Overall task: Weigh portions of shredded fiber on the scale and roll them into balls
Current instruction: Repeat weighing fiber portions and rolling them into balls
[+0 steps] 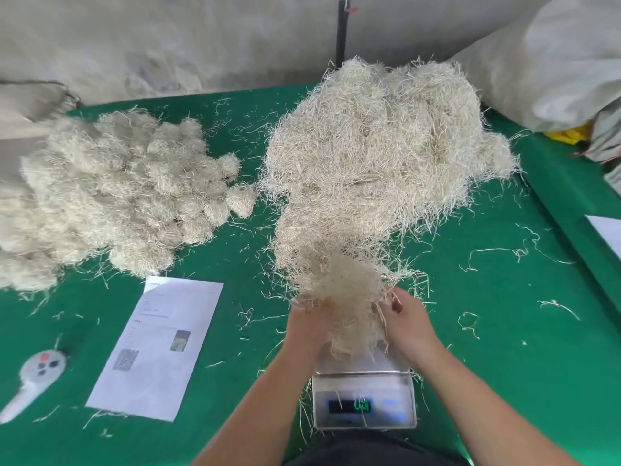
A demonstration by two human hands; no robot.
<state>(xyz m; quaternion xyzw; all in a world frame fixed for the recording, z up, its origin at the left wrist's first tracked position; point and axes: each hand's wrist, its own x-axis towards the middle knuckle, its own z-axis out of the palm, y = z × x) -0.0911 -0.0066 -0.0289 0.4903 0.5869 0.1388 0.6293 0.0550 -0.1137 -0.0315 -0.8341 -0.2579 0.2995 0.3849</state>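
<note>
One scale [364, 398], one paper sheet [158, 348], two hands [408, 326].

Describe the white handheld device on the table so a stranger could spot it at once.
Start at the green table and go to its near left corner, left of the printed sheet. The handheld device lies there: white, a round head with red and dark buttons, unlike the pale fiber everywhere else.

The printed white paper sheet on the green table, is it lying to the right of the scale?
No, the printed white paper sheet lies left of the silver digital scale.
</note>
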